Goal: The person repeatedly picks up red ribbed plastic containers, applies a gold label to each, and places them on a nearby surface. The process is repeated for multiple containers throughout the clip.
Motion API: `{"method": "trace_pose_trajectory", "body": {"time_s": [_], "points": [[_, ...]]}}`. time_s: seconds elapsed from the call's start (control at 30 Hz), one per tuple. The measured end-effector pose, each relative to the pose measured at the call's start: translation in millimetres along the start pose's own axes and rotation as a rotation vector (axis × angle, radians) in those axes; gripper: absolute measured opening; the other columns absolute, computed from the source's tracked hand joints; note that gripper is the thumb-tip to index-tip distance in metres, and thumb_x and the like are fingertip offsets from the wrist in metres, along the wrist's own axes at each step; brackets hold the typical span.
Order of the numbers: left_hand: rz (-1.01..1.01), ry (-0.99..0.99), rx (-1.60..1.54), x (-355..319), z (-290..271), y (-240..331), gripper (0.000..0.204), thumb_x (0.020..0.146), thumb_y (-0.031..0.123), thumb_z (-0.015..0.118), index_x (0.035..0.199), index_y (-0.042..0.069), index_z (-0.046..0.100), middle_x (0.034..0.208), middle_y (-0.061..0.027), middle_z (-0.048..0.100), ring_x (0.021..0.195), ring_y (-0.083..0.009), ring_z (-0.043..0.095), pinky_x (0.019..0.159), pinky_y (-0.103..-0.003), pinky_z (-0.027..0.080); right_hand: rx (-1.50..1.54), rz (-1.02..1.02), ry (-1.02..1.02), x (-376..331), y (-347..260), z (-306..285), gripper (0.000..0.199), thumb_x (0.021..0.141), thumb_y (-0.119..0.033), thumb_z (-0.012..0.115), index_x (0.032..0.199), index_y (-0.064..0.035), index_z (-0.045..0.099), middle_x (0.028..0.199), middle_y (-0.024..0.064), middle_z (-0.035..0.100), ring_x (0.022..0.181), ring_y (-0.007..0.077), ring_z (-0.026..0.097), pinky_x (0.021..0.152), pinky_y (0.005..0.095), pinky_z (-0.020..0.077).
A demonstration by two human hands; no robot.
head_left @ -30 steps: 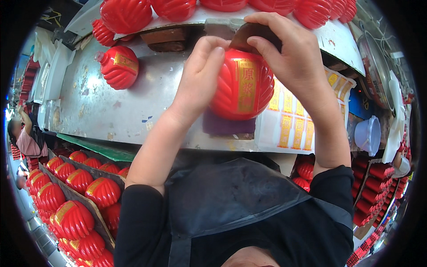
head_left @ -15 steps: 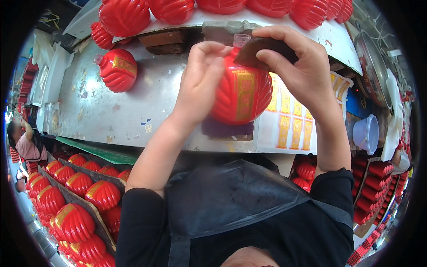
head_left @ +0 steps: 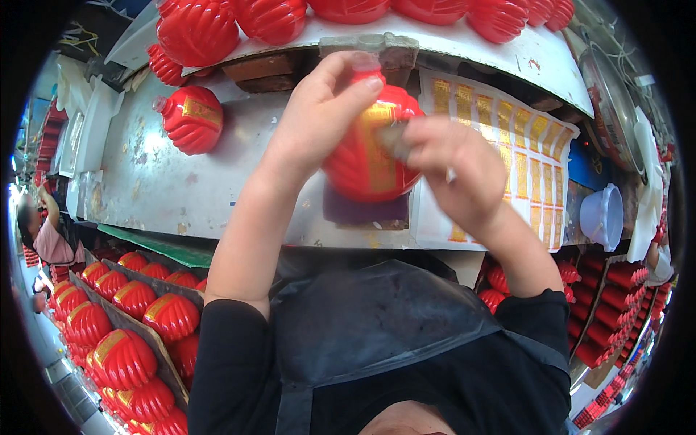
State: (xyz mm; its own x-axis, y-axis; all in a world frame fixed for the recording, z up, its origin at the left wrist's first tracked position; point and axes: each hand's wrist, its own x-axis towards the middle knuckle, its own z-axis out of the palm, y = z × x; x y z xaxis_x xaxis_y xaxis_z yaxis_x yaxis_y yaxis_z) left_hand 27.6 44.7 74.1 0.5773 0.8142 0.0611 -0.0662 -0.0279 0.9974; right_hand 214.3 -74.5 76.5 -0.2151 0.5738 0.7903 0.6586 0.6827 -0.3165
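Observation:
A ribbed red bottle (head_left: 355,163) with a clear neck stands on a dark pad (head_left: 366,209) near the table's front edge, with a gold label (head_left: 380,148) running down its face. My left hand (head_left: 322,109) grips it by the neck and shoulder, thumb laid across the top. At the label's right side, my right hand (head_left: 457,163) is closed on a flat scraper-like piece (head_left: 395,141), which touches or nearly touches the bottle. Motion smears both that hand and its piece. To the right lies a sheet of gold labels (head_left: 536,141), partly covered by my right hand.
Another labelled red bottle (head_left: 193,119) leans on the metal table (head_left: 145,188) at left. Red bottles (head_left: 272,18) line a raised white shelf (head_left: 500,65) behind. Crates of red bottles (head_left: 170,319) stand below left. A pale bucket (head_left: 602,217) sits at right; a person (head_left: 51,232) is far left.
My right hand has moved down from the bottle's neck to the label's side with the flat piece, uncovering more label sheet. My left hand has closed over the neck. The bottle has shifted slightly left.

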Motion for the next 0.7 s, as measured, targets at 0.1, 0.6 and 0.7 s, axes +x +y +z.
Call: {"method": "trace_pose_trajectory", "body": {"time_s": [0.1, 0.6, 0.7], "points": [[-0.072, 0.057, -0.186, 3.0, -1.9, -2.6, 0.031, 0.109, 0.021, 0.062, 0.132, 0.0, 0.059, 0.122, -0.01, 0.071, 0.107, -0.0152, 0.07, 0.095, -0.031, 0.059, -0.026, -0.208, -0.143, -30.4, -21.7, 8.0, 0.012, 0.079, -0.009, 0.077, 0.091, -0.007, 0.075, 0.103, 0.0124, 0.076, 0.097, 0.0299, 0.077, 0.083, 0.0383, 0.0621], [0.013, 0.162, -0.306, -17.3, 10.1, 8.0, 0.033, 0.107, 0.019, 0.065, 0.131, -0.003, 0.06, 0.122, -0.0176, 0.073, 0.11, -0.0202, 0.071, 0.099, -0.035, 0.058, 0.065, 0.408, 0.046, 21.3, -9.0, 4.3, 0.024, 0.088, -0.003, 0.078, 0.112, -0.0026, 0.072, 0.103, 0.0153, 0.076, 0.092, 0.0285, 0.076, 0.081, 0.0345, 0.0589], [0.045, 0.158, -0.267, -22.0, 12.3, 8.3, 0.031, 0.107, 0.019, 0.065, 0.13, -0.002, 0.061, 0.121, -0.0166, 0.073, 0.11, -0.0197, 0.071, 0.098, -0.035, 0.058, -0.092, 0.376, 0.07, 38.2, -1.9, -2.3, 0.026, 0.09, -0.001, 0.079, 0.115, 0.0004, 0.074, 0.099, 0.0104, 0.078, 0.089, 0.0153, 0.074, 0.08, 0.0276, 0.0585]]}}
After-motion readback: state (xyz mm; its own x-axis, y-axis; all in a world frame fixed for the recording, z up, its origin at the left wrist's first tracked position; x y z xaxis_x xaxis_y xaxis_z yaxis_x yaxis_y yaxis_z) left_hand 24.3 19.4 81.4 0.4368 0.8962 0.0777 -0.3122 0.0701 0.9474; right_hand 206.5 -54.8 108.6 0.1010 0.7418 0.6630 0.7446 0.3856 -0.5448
